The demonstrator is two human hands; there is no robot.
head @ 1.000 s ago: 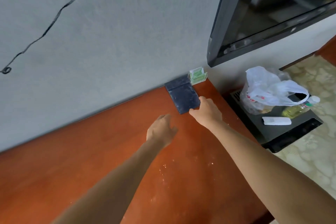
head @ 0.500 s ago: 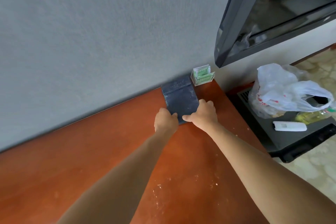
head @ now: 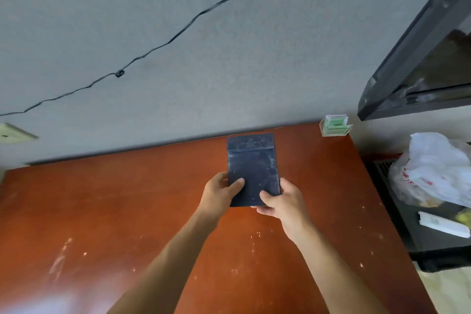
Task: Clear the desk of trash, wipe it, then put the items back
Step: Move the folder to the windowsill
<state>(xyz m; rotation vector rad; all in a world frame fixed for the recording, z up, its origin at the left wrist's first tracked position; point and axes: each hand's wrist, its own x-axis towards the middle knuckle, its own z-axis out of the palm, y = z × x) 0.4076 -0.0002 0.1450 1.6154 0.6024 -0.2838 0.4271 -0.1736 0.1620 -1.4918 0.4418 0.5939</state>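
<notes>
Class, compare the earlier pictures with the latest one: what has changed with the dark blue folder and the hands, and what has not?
Both hands, left hand and right hand, now grip the dark blue folder and have drawn it from the wall corner toward the person. The card holder stays at the desk corner; the plastic bag is unmoved.

I see the folder [head: 252, 168] held over the desk [head: 127, 211], my left hand [head: 219, 192] at its near left edge and my right hand [head: 281, 200] at its near right corner. Behind it the desk meets the wall [head: 178, 33], where a cable [head: 163, 46] runs across. The card holder [head: 335, 126] stands on the desk's far right corner. Right of the desk, a plastic bag [head: 433, 168] and a remote [head: 443, 224] lie on a low cabinet [head: 433, 245], below the screen [head: 418, 64].
</notes>
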